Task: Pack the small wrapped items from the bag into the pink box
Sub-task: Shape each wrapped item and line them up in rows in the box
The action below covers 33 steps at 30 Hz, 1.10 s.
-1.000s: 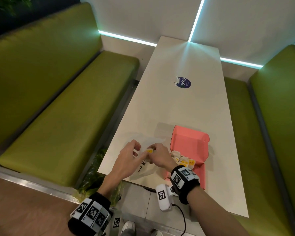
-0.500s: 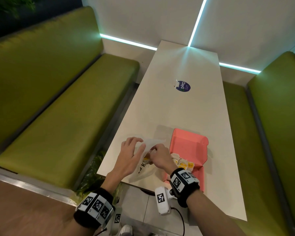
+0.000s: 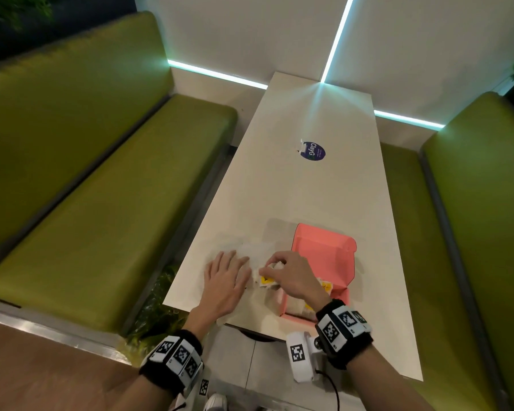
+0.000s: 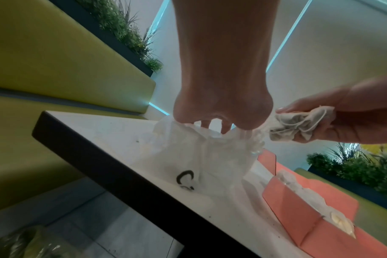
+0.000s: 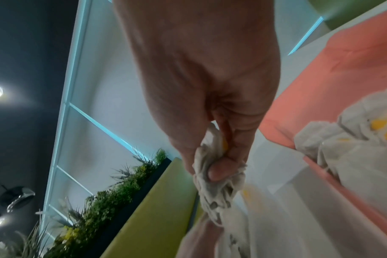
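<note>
A thin white plastic bag point(image 3: 257, 252) point(image 4: 201, 157) lies near the table's front left corner. My left hand point(image 3: 224, 275) point(image 4: 212, 120) presses flat on it with straight fingers. Just right of it, my right hand point(image 3: 285, 269) point(image 5: 216, 164) pinches a small white wrapped item point(image 3: 267, 278) point(image 4: 298, 124) point(image 5: 212, 176) with a yellow label, held above the bag's mouth. The open pink box point(image 3: 324, 253) point(image 4: 298, 214) point(image 5: 342, 69) stands right of the bag, lid raised at the far side. Several wrapped items point(image 3: 327, 287) point(image 5: 354, 139) lie inside it.
The white table point(image 3: 309, 188) runs away from me, with a round dark blue sticker point(image 3: 313, 151) at mid length. Green benches point(image 3: 101, 188) flank it on both sides. The bag and box sit close to the near table edge point(image 4: 121, 174).
My right hand has drawn a wrapped item out of the bag toward the box. My left hand has let go of the bag's edge and flattened down onto it.
</note>
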Motion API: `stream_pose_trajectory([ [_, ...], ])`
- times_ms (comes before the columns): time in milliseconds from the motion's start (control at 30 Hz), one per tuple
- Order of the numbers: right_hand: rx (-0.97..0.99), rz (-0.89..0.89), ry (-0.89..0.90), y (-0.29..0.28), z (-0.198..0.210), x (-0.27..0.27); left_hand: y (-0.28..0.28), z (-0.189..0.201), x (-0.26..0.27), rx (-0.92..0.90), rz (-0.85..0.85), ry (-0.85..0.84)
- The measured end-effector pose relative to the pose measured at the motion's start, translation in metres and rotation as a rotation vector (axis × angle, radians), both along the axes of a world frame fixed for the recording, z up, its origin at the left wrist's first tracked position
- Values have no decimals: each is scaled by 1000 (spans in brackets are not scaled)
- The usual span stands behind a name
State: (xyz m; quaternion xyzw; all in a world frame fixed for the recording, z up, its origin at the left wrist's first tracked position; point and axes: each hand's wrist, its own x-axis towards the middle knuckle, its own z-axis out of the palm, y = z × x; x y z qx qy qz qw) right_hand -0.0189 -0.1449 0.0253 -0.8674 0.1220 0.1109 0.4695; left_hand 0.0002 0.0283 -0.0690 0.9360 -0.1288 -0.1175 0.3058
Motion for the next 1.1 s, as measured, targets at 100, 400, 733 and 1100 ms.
stream_pose_trajectory([
  [100, 47, -19, -27, -16, 11, -6, -5, 1, 0, 134, -17, -9],
  [400, 208, -113, -111, -53, 41, -28, -36, 66, -21, -387, -54, -214],
  [733, 554, -351, -186, -77, 32, -51, -86, 80, -35, -696, -117, 28],
  [1100, 933, -688, 30, -74, -2, -55, -125, 64, -60, -288, -270, -150],
])
